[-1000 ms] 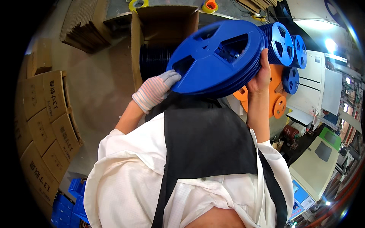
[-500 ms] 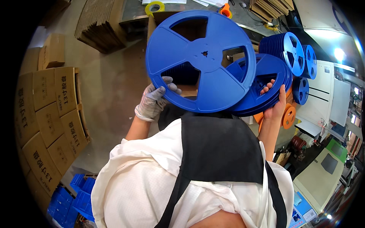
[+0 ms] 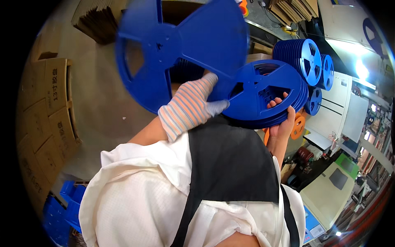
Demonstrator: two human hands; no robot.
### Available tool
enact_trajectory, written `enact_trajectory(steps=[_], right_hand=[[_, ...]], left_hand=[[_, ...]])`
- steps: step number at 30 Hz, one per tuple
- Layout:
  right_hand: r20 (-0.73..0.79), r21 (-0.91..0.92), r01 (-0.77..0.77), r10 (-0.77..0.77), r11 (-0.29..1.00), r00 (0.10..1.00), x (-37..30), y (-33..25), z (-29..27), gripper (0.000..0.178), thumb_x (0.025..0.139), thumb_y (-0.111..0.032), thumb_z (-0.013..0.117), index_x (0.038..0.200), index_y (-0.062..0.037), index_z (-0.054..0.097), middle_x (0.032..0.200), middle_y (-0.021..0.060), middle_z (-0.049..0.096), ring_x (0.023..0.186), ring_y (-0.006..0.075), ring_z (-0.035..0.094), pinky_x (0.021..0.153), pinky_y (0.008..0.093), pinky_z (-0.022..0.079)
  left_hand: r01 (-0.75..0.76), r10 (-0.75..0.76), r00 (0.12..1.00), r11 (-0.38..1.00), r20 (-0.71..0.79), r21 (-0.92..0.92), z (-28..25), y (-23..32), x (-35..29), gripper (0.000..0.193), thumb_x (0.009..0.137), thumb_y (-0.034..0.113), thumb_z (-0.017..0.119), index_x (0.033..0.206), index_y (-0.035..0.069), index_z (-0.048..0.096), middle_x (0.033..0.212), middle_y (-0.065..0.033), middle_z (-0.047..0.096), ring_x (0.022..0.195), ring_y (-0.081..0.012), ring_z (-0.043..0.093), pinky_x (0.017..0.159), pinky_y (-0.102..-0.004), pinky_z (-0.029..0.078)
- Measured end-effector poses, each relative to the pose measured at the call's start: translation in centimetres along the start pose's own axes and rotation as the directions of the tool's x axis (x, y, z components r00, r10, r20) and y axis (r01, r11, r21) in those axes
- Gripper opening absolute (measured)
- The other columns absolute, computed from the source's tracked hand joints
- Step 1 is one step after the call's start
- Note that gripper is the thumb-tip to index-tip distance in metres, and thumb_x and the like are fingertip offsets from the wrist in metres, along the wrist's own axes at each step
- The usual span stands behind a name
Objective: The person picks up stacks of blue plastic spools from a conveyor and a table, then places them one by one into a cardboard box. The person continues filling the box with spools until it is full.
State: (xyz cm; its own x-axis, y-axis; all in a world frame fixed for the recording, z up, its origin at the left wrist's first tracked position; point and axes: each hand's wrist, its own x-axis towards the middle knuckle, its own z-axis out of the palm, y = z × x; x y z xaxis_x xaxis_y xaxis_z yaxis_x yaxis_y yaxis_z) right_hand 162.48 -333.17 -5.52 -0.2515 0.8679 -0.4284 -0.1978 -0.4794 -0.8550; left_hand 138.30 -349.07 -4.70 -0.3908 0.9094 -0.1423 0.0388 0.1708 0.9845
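A large blue reel (image 3: pixel 205 45) is tilted and blurred at the upper left, running off the top edge. My left hand (image 3: pixel 187 108), in a striped glove, lies in front of its lower rim. The hand's back is toward me, thumb and fingers apart. Its thumb comes up to the edge of a stack of blue reels (image 3: pixel 240 108) on the right; whether it touches cannot be made out. My bare right hand (image 3: pixel 282 123) holds that stack from the right, fingers showing through a cutout and thumb on the rim.
Behind the tilted reel, more dark reels show in part (image 3: pixel 181 68) by a carton. Rows of blue reels (image 3: pixel 288 51) stand at the right, with an orange reel (image 3: pixel 298 126) below. Stacked cartons (image 3: pixel 45 107) and blue bins (image 3: pixel 73 199) line the left. Flat cardboard (image 3: pixel 293 12) lies at the back.
The large reel has moved up and left. My left hand has shifted right and turned its back toward me, away from its earlier hold on the reel. My right hand keeps the stack.
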Motion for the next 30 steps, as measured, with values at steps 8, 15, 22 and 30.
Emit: enact_trajectory(steps=[8, 15, 22, 30], right_hand=[[0.018, -0.029, -0.004, 0.005, 1.000, 1.000, 0.0, 0.0, 0.4, 0.043, 0.088, -0.021, 0.044, 0.127, -0.0031, 0.046, 0.093, 0.0149, 0.066, 0.082, 0.0264, 0.067, 0.078, 0.0388, 0.055], [0.019, -0.030, -0.012, 0.012, 0.999, 1.000, 0.3, 0.0, 0.3, 0.042, 0.089, -0.020, 0.044, 0.126, -0.0028, 0.046, 0.093, 0.0151, 0.066, 0.082, 0.0265, 0.067, 0.077, 0.0388, 0.055], [-0.007, -0.029, -0.017, 0.017, 0.999, 1.000, 0.3, 0.1, 0.4, 0.041, 0.089, -0.020, 0.044, 0.126, -0.0030, 0.046, 0.093, 0.0153, 0.066, 0.081, 0.0264, 0.067, 0.076, 0.0395, 0.056], [-0.061, -0.108, -0.017, 0.010, 0.994, 0.998, 0.3, 0.0, 0.2, 0.042, 0.088, -0.020, 0.043, 0.127, -0.0029, 0.044, 0.098, 0.0154, 0.064, 0.084, 0.0271, 0.065, 0.079, 0.0416, 0.054]], left_hand=[[-0.115, 0.007, 0.976, 0.864, 0.215, 0.490, -2.2, 1.6, -0.7, 0.043, 0.079, 0.030, 0.063, 0.108, 0.001, 0.050, 0.087, -0.0217, 0.062, 0.077, -0.0383, 0.062, 0.069, -0.0438, 0.049], [0.020, -0.130, 0.967, 0.894, 0.217, 0.449, -0.7, -1.6, -0.8, 0.050, 0.078, 0.029, 0.066, 0.118, 0.003, 0.050, 0.093, -0.0239, 0.062, 0.084, -0.0381, 0.062, 0.074, -0.0428, 0.049], [0.195, -0.265, 0.948, 0.921, 0.174, 0.338, -1.1, -1.2, -0.8, 0.057, 0.073, 0.023, 0.073, 0.119, -0.002, 0.052, 0.096, -0.0231, 0.064, 0.089, -0.0304, 0.065, 0.078, -0.0354, 0.050], [0.275, -0.341, 0.927, 0.901, 0.155, 0.335, -0.8, -0.8, -1.2, 0.059, 0.070, 0.020, 0.076, 0.118, -0.006, 0.054, 0.098, -0.0229, 0.065, 0.093, -0.0259, 0.066, 0.081, -0.0315, 0.050]])
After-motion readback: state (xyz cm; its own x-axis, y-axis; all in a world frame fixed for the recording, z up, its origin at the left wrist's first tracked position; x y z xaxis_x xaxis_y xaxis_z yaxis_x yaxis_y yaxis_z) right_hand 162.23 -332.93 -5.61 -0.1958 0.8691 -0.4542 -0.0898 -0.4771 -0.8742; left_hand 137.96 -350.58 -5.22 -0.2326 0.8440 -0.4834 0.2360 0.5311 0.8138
